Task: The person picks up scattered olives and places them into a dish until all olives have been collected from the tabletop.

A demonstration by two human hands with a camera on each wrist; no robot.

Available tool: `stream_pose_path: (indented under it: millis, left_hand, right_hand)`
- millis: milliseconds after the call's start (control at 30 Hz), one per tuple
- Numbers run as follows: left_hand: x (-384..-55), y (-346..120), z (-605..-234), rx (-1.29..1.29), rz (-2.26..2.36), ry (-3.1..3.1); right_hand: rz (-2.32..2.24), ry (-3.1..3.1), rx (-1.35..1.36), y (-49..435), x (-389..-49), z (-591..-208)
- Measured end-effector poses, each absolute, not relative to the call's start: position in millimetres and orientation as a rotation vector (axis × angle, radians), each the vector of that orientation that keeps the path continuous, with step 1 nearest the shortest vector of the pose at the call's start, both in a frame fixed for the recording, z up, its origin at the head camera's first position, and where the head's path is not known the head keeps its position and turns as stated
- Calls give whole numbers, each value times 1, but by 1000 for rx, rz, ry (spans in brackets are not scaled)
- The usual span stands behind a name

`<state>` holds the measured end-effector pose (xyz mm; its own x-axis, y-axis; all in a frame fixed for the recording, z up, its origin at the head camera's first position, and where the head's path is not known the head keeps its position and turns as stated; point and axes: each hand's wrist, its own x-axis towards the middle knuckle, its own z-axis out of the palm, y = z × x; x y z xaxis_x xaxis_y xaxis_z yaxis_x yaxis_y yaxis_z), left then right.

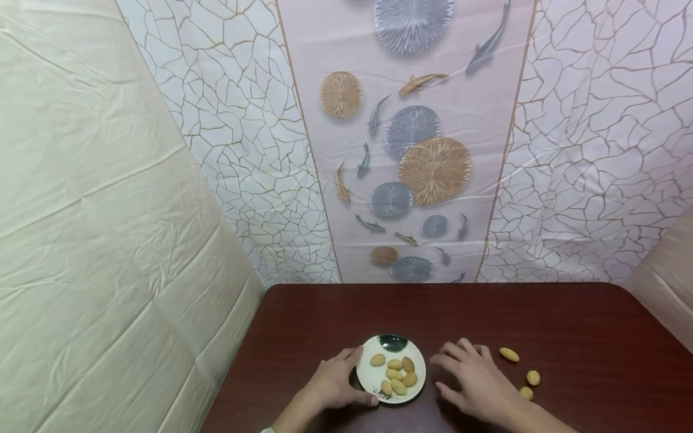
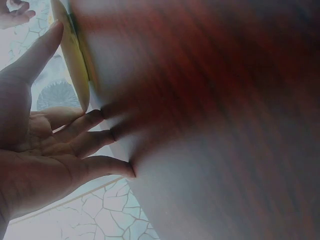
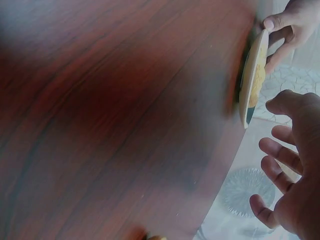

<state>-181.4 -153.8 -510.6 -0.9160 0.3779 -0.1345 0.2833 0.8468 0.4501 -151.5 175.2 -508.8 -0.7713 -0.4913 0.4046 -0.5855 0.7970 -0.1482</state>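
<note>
A small round white plate [image 1: 368,377] with a dark green patch and a printed mark carries several yellow-brown oval pieces [image 1: 394,374] resembling nuts in their shells. My left hand [image 1: 338,380] holds its left side, the forefinger along the upper rim and the thumb at the lower rim. From the left wrist, the plate [image 2: 76,65] appears edge-on, with the other fingertips down by the tabletop. My right hand [image 1: 470,379] hovers right of the plate, fingers spread and loosely bent. Nothing shows in its grasp, and the right wrist view has the plate [image 3: 246,95] beyond its fingers.
Right of my right hand lie three loose pieces on the dark red-brown table [image 1: 303,319]: a long one [image 1: 509,354] and two rounder ones, one farther [image 1: 533,377] and one nearer [image 1: 526,393]. Patterned cloth [image 1: 243,150] hangs behind the table; plain cloth [image 1: 108,210] hangs at left.
</note>
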Motion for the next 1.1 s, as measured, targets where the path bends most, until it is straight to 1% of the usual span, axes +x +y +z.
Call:
stream_pose_path:
  millis: [467,933,1100]
  left_hand:
    - [-183,-154,-513,508,613,2804]
    - [-182,-154,-511,515,609,2817]
    - [-180,-154,-511,513,613,2808]
  right_hand:
    - [328,-2660,714,199,-146,-508]
    - [266,-2604,617,225,-141,-518]
    - [266,-2678,582,234,-139,-519]
